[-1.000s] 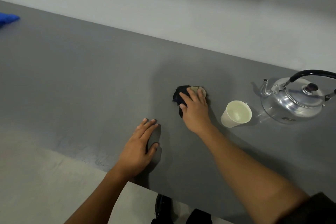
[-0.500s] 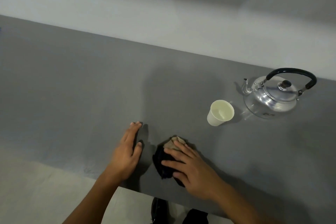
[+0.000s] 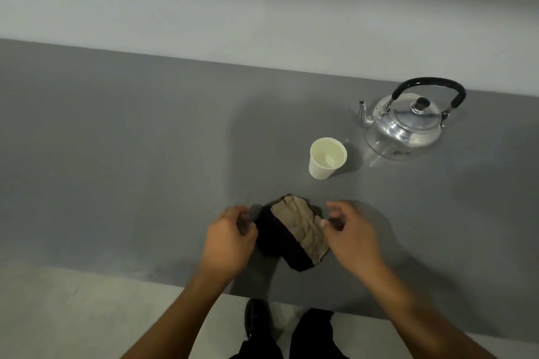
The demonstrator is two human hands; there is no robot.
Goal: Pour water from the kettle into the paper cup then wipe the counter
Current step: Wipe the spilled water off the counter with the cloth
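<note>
A black and tan cloth (image 3: 293,234) lies crumpled on the grey counter (image 3: 116,154) near its front edge. My left hand (image 3: 230,237) pinches the cloth's left black edge. My right hand (image 3: 350,232) grips its right tan edge with curled fingers. Behind the cloth stands a white paper cup (image 3: 326,157) with water in it. A shiny metal kettle (image 3: 405,122) with a black handle sits upright to the cup's right, spout pointing left.
The counter's front edge runs just below my hands, with pale floor (image 3: 73,315) and my dark shoes (image 3: 256,318) beneath. A light wall (image 3: 204,9) rises behind the counter.
My right hand dragged the cloth from beside the cup toward the front edge. My left hand lifted off the counter and took the cloth's left edge; both hands now hold it.
</note>
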